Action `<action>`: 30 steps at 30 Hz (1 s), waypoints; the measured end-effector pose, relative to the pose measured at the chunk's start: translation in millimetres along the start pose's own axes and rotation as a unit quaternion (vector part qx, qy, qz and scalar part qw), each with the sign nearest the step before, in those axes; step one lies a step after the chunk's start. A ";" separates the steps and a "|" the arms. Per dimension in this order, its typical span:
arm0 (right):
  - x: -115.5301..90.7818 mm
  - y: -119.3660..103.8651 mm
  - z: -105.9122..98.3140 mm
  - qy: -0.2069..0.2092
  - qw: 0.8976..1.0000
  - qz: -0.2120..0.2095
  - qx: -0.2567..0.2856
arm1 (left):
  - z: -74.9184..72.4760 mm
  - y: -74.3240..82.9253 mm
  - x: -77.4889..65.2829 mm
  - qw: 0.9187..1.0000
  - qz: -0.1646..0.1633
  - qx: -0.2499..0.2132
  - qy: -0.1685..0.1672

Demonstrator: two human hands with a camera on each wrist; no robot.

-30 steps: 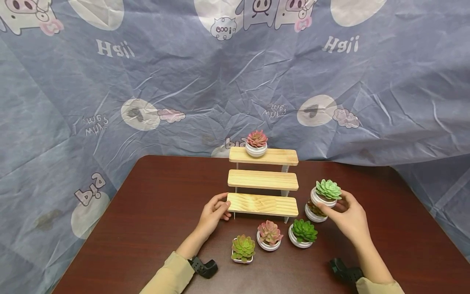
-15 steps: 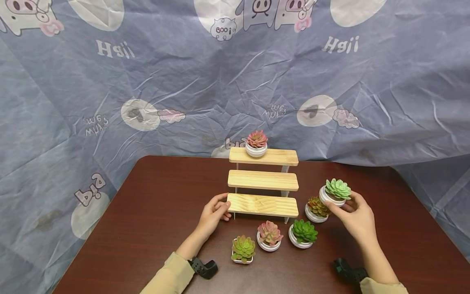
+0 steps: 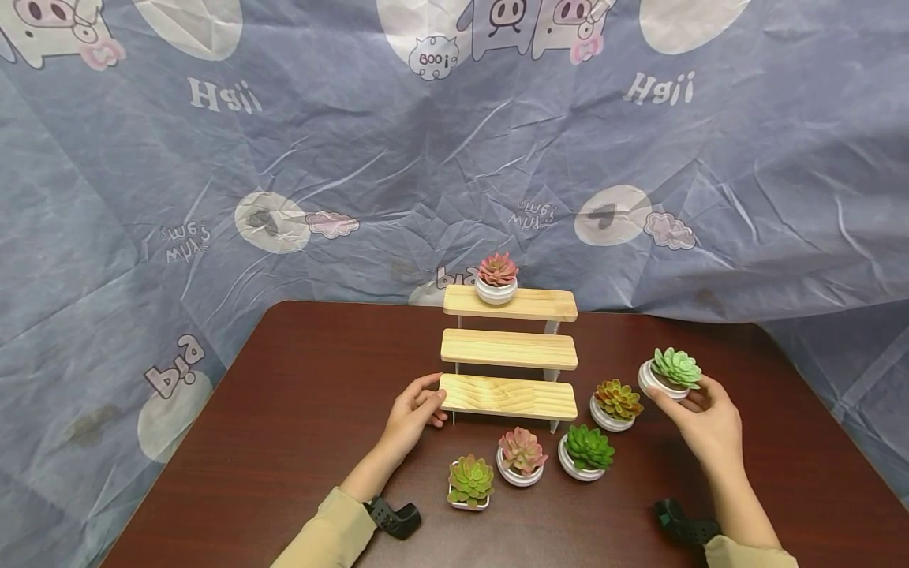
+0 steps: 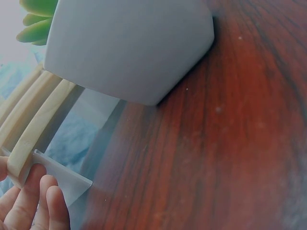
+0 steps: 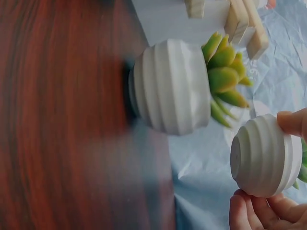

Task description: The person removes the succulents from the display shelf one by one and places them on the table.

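A pale green succulent in a round white pot is held by my right hand, thumb on one side and fingers on the other. The right wrist view shows the ribbed pot raised off the table. My left hand pinches the left end of the lowest board of a three-tier wooden stand. In the left wrist view, the thumb is above the board and the fingers curl beneath. A reddish succulent stands on the top tier. Just left of the held pot sits an orange-green succulent.
In front of the stand are a dark green succulent, a pink succulent and a yellow-green succulent in a square pot. All rest on the dark red-brown table. A printed blue cloth hangs behind.
My right hand has carried the pale green succulent rightward, away from above the orange-green one, which is now uncovered. The left hand keeps its grip on the stand.
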State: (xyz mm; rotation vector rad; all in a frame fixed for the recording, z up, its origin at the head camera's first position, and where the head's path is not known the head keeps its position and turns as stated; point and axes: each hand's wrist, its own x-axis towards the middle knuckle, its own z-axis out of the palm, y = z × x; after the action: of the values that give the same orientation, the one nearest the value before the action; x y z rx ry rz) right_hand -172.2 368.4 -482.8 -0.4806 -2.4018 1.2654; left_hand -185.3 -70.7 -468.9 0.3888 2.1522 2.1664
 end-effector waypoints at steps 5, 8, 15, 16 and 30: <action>-14.5 -27.8 -6.0 -0.006 1.000 0.021 -0.007 | -0.4 1.2 -0.2 1.000 -0.004 -0.004 0.001; -23.3 -44.3 -9.5 -0.013 0.999 0.034 -0.001 | -0.4 1.0 0.4 1.000 -0.008 -0.004 0.002; -26.0 -40.7 -10.1 -0.033 0.999 0.038 -0.011 | -1.1 -9.1 3.5 1.000 -0.009 -0.014 0.008; -25.6 -38.5 -10.1 -0.037 0.999 0.036 -0.014 | -1.1 -9.0 3.4 1.000 -0.008 -0.013 0.007; -22.3 -19.1 -9.8 -0.087 0.994 0.013 -0.058 | -0.1 0.5 0.5 1.000 -0.007 0.002 0.003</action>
State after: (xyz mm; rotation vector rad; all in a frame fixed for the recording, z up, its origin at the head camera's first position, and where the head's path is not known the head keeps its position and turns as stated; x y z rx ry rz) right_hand -150.5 354.6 -465.6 -0.4522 -2.6340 1.2295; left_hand -185.7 -70.7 -468.3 0.3674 2.1548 2.1590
